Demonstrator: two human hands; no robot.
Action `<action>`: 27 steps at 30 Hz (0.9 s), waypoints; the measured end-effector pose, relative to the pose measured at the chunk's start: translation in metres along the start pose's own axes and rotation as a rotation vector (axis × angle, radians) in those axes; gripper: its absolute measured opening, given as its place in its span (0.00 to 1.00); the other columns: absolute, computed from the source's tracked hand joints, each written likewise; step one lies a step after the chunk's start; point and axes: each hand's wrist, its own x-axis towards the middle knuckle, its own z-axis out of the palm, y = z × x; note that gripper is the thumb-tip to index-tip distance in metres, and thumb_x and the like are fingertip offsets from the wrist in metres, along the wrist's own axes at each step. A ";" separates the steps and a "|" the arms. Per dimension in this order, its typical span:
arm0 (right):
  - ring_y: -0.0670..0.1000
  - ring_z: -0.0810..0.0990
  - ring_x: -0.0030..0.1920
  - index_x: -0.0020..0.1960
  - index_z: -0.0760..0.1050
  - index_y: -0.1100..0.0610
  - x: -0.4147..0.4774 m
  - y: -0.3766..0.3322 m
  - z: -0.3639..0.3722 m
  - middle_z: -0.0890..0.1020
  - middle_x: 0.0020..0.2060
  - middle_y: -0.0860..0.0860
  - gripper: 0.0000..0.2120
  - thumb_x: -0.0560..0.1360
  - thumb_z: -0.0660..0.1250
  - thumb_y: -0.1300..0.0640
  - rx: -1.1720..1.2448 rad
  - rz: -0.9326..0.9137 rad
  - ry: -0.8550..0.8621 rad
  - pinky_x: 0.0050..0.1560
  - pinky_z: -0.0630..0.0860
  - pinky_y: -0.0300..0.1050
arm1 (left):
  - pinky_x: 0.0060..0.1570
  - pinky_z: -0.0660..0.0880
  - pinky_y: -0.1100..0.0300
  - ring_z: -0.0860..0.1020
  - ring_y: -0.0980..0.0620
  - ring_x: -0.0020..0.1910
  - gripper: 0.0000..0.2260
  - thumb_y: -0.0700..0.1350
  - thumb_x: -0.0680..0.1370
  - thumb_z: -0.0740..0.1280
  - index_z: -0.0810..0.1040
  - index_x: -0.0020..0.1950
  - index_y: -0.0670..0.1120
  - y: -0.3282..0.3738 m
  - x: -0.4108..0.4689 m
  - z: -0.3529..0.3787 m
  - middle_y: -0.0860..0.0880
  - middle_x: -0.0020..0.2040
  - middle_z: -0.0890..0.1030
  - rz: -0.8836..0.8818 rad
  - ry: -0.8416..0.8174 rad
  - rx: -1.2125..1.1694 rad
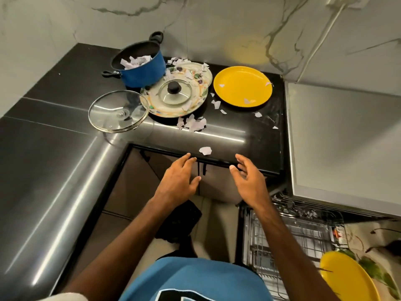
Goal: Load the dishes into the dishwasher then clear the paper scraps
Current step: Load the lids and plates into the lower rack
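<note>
A yellow plate (242, 86) lies on the black counter (65, 101) with a few paper bits on it. Left of it, patterned plates (196, 71) are stacked, with a small glass lid (175, 92) on the front one. Behind them stands a blue pot (142, 67) holding paper scraps. A large glass lid (118, 111) rests at the counter's inner corner. Torn paper scraps (192, 123) litter the counter's front. My left hand (178, 181) and right hand (249, 179) hover empty, fingers relaxed, just below the counter's edge. At lower right the dishwasher rack (288, 235) is pulled out, with a second yellow plate (345, 276) in it.
The dishwasher's grey top (342, 144) fills the right side. A marble wall (217, 25) backs the counter, and a white cable (323, 38) runs down it. Cabinet doors (134, 181) sit under the counter. One scrap (205, 150) lies on the counter's front lip.
</note>
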 end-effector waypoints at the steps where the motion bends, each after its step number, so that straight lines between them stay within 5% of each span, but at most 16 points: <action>1: 0.42 0.76 0.67 0.77 0.71 0.49 0.004 -0.002 0.005 0.76 0.73 0.45 0.23 0.83 0.68 0.51 -0.005 -0.001 0.002 0.71 0.73 0.44 | 0.76 0.61 0.51 0.60 0.49 0.79 0.31 0.54 0.81 0.67 0.60 0.81 0.49 -0.003 0.003 -0.003 0.48 0.81 0.60 0.004 0.000 0.008; 7: 0.43 0.74 0.71 0.81 0.65 0.52 0.023 -0.008 0.007 0.75 0.73 0.47 0.29 0.82 0.68 0.50 -0.034 0.024 0.010 0.70 0.71 0.40 | 0.71 0.69 0.50 0.74 0.48 0.69 0.35 0.54 0.81 0.66 0.53 0.83 0.48 -0.012 0.031 -0.016 0.49 0.65 0.80 0.003 -0.077 0.016; 16: 0.42 0.73 0.69 0.81 0.64 0.51 0.087 -0.007 -0.017 0.76 0.72 0.46 0.29 0.83 0.68 0.49 -0.002 0.083 0.037 0.69 0.70 0.40 | 0.75 0.62 0.53 0.64 0.50 0.77 0.29 0.55 0.81 0.65 0.61 0.81 0.51 0.005 0.102 -0.019 0.50 0.78 0.67 0.121 -0.113 0.088; 20: 0.43 0.80 0.62 0.77 0.69 0.50 0.133 -0.005 -0.024 0.81 0.64 0.46 0.25 0.82 0.69 0.49 0.054 0.155 0.006 0.57 0.73 0.31 | 0.74 0.65 0.52 0.65 0.50 0.76 0.28 0.56 0.81 0.66 0.64 0.79 0.52 0.010 0.143 -0.018 0.50 0.78 0.67 0.127 -0.158 0.087; 24: 0.45 0.87 0.51 0.74 0.71 0.50 0.191 -0.003 -0.035 0.85 0.54 0.44 0.23 0.81 0.69 0.47 0.126 0.231 -0.010 0.59 0.82 0.48 | 0.71 0.68 0.54 0.69 0.51 0.73 0.27 0.58 0.80 0.66 0.67 0.77 0.52 0.019 0.188 -0.019 0.50 0.75 0.71 0.104 -0.182 0.070; 27: 0.47 0.88 0.45 0.72 0.73 0.56 0.238 -0.001 -0.041 0.87 0.51 0.49 0.22 0.81 0.68 0.47 0.230 0.360 -0.028 0.48 0.84 0.46 | 0.70 0.70 0.54 0.71 0.51 0.71 0.27 0.58 0.80 0.67 0.68 0.77 0.52 0.028 0.218 -0.019 0.50 0.73 0.73 0.063 -0.217 0.035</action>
